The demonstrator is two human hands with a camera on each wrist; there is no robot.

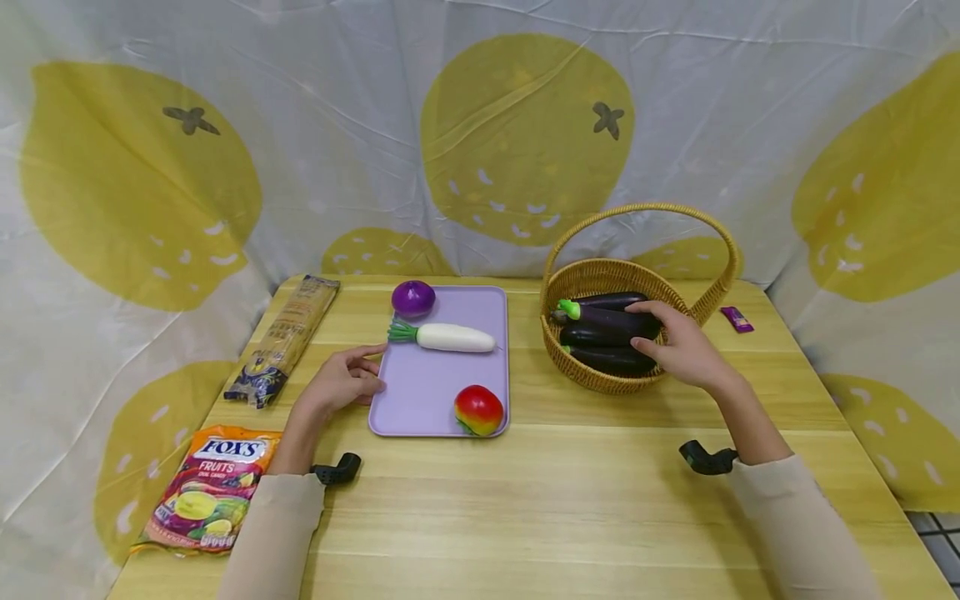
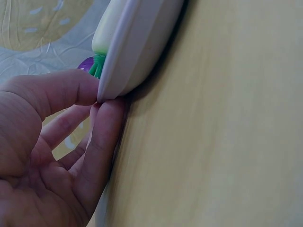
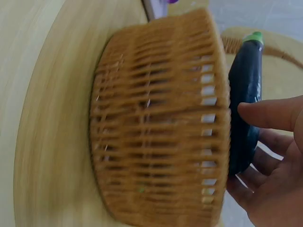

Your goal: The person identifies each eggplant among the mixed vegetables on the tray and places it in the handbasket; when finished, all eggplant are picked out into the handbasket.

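Observation:
My left hand [image 1: 341,383] is at the left edge of a lilac tray [image 1: 423,392]; in the left wrist view its thumb and a finger pinch the rim. On the tray lie a purple onion [image 1: 413,297], a white radish [image 1: 453,337] with green leaf stubs, and a red-yellow mango [image 1: 478,410]. At the wicker basket [image 3: 156,94], my right hand [image 1: 682,346] grips a dark eggplant [image 3: 248,66] with a green cap, thumb on one side and fingers on the other. Several more eggplants [image 1: 611,361] lie in the basket, partly hidden.
The basket's tall handle [image 1: 645,207] arches over it. A small purple packet [image 1: 737,319] lies to its right. On the left are a long pack of dry noodles [image 1: 288,337] and a candy bag [image 1: 210,492]. A lemon-print cloth [image 1: 360,150] hangs behind the table.

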